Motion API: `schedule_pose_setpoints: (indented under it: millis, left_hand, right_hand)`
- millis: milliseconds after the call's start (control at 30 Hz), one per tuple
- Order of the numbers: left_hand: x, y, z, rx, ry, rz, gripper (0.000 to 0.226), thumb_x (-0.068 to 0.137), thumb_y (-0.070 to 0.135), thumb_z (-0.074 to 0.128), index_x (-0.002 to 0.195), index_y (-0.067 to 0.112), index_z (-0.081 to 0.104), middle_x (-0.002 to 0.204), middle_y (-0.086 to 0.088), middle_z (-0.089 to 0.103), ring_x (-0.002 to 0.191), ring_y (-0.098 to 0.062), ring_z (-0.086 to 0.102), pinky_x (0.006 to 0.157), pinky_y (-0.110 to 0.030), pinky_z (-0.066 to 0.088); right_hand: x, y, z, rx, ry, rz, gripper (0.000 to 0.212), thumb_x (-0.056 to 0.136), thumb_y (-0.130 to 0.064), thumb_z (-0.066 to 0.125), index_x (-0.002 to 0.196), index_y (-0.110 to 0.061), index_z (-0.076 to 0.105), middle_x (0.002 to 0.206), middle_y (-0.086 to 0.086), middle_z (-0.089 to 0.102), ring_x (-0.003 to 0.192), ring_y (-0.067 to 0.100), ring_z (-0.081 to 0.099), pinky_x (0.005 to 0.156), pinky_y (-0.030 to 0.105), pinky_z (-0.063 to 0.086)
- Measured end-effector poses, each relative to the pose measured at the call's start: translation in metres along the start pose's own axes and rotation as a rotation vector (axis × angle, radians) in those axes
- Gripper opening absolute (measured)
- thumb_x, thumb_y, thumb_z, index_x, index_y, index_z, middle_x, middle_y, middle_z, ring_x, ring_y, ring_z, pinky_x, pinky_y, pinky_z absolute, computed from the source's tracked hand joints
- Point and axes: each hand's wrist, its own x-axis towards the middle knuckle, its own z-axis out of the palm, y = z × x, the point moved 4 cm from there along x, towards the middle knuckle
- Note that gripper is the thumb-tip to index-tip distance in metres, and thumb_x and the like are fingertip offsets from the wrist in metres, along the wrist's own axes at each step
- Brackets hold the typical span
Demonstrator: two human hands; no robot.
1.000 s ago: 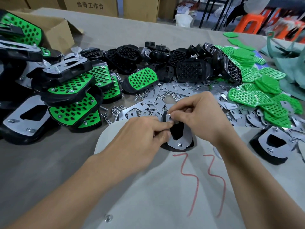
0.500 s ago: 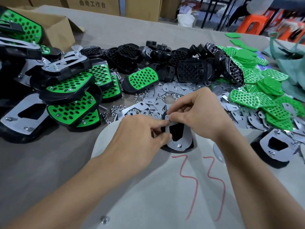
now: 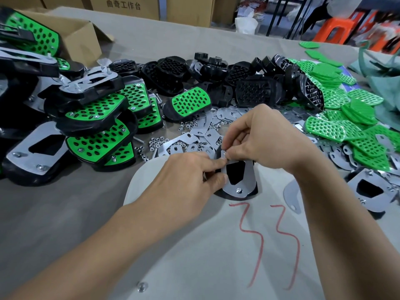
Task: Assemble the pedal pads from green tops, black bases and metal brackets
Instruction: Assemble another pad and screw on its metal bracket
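Observation:
A pedal pad (image 3: 238, 187) lies bracket side up at the middle of the table, its metal bracket (image 3: 249, 180) covering the black base. My left hand (image 3: 186, 180) grips the pad's left edge with thumb and fingers. My right hand (image 3: 264, 137) pinches a small nut or screw at the bracket's far end. Loose metal brackets (image 3: 194, 131) and small nuts (image 3: 155, 141) lie just beyond. Black bases (image 3: 255, 92) are heaped further back, and green tops (image 3: 346, 126) are piled at the right.
Finished pads (image 3: 97, 131) are stacked at the left beside an open cardboard box (image 3: 82, 33). Another bracket-up pad (image 3: 368, 191) lies at the right. A pale board (image 3: 216, 256) marked with red digits covers the near table. Orange stools (image 3: 333, 29) stand beyond the far edge.
Both hands stay on the same pad; my right fingertips shift slightly at the bracket's far end. The view has moved a little.

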Motion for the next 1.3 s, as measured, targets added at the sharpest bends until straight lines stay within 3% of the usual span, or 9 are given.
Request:
schedule_pose_setpoints:
  millis: [233, 533, 633, 833, 933, 1033, 1100, 1233, 1300]
  left_hand:
    - [0.0, 0.0, 0.0, -0.026, -0.001, -0.004, 0.031, 0.093, 0.033, 0.074, 0.124, 0.031, 0.073, 0.081, 0.011, 0.061, 0.078, -0.006, 0.055, 0.066, -0.022, 0.041]
    - [0.0, 0.002, -0.001, -0.03, -0.005, 0.02, 0.029, 0.095, 0.032, 0.072, 0.123, 0.029, 0.074, 0.078, 0.009, 0.061, 0.075, 0.001, 0.052, 0.064, -0.013, 0.035]
    - [0.0, 0.002, -0.001, -0.015, -0.011, 0.026, 0.028, 0.095, 0.032, 0.072, 0.123, 0.029, 0.075, 0.079, 0.009, 0.062, 0.076, -0.001, 0.052, 0.066, -0.016, 0.037]
    - [-0.001, 0.001, -0.001, -0.032, -0.008, 0.01, 0.029, 0.095, 0.035, 0.072, 0.123, 0.032, 0.074, 0.077, 0.011, 0.058, 0.074, -0.001, 0.052, 0.062, -0.015, 0.035]
    - [-0.001, 0.001, -0.001, -0.029, -0.006, 0.014, 0.028, 0.096, 0.034, 0.071, 0.123, 0.03, 0.074, 0.077, 0.01, 0.059, 0.074, -0.002, 0.052, 0.063, -0.017, 0.036]
    - [-0.001, 0.001, -0.001, -0.032, -0.01, 0.003, 0.027, 0.096, 0.034, 0.071, 0.123, 0.033, 0.074, 0.076, 0.01, 0.057, 0.073, -0.003, 0.051, 0.062, -0.018, 0.035]
    - [-0.002, 0.002, -0.001, -0.041, -0.015, -0.009, 0.029, 0.096, 0.034, 0.071, 0.124, 0.034, 0.073, 0.076, 0.011, 0.057, 0.073, -0.003, 0.051, 0.062, -0.017, 0.034]
    - [-0.002, 0.003, -0.001, -0.035, -0.023, -0.014, 0.028, 0.096, 0.034, 0.071, 0.124, 0.034, 0.074, 0.079, 0.01, 0.06, 0.074, -0.006, 0.052, 0.065, -0.024, 0.039]
    - [-0.002, 0.003, -0.001, -0.032, -0.025, -0.009, 0.028, 0.096, 0.034, 0.071, 0.123, 0.034, 0.074, 0.078, 0.009, 0.06, 0.075, -0.007, 0.052, 0.065, -0.022, 0.039]
  right_hand:
    - [-0.004, 0.004, -0.002, 0.051, 0.017, 0.031, 0.02, 0.073, -0.008, 0.079, 0.069, -0.028, 0.079, 0.061, -0.007, 0.072, 0.052, -0.001, 0.06, 0.054, 0.012, 0.044]
    - [-0.015, 0.008, -0.008, 0.046, 0.153, 0.064, 0.02, 0.079, -0.015, 0.075, 0.07, -0.033, 0.078, 0.049, -0.016, 0.06, 0.046, 0.001, 0.052, 0.046, 0.006, 0.035]
    - [-0.015, 0.008, -0.002, 0.075, 0.143, 0.049, 0.034, 0.083, -0.01, 0.066, 0.08, -0.041, 0.08, 0.053, -0.008, 0.059, 0.045, 0.007, 0.042, 0.044, 0.011, 0.033]
    - [-0.019, 0.017, -0.003, 0.055, 0.135, 0.054, 0.048, 0.075, 0.001, 0.052, 0.068, -0.04, 0.076, 0.085, 0.0, 0.075, 0.071, 0.028, 0.062, 0.064, 0.038, 0.055]
    - [-0.02, 0.013, 0.003, 0.097, 0.086, -0.007, 0.062, 0.075, 0.01, 0.046, 0.083, -0.041, 0.08, 0.104, -0.015, 0.074, 0.083, 0.017, 0.062, 0.07, 0.028, 0.049]
    - [-0.022, 0.018, 0.001, 0.084, 0.103, 0.018, 0.062, 0.072, 0.014, 0.045, 0.063, -0.04, 0.077, 0.108, -0.022, 0.071, 0.094, 0.005, 0.063, 0.068, 0.009, 0.039]
    - [-0.024, 0.023, -0.004, 0.117, 0.173, 0.022, 0.06, 0.073, 0.014, 0.045, 0.06, -0.036, 0.076, 0.105, -0.024, 0.071, 0.094, 0.004, 0.064, 0.067, 0.008, 0.043]
    - [-0.025, 0.014, 0.008, 0.129, 0.03, -0.077, 0.071, 0.073, 0.02, 0.037, 0.095, -0.03, 0.081, 0.115, -0.029, 0.066, 0.117, -0.001, 0.059, 0.09, 0.011, 0.048]
    - [-0.026, 0.019, 0.006, 0.151, 0.049, -0.02, 0.067, 0.074, 0.018, 0.039, 0.08, -0.034, 0.081, 0.12, -0.027, 0.066, 0.115, -0.003, 0.061, 0.087, 0.011, 0.048]
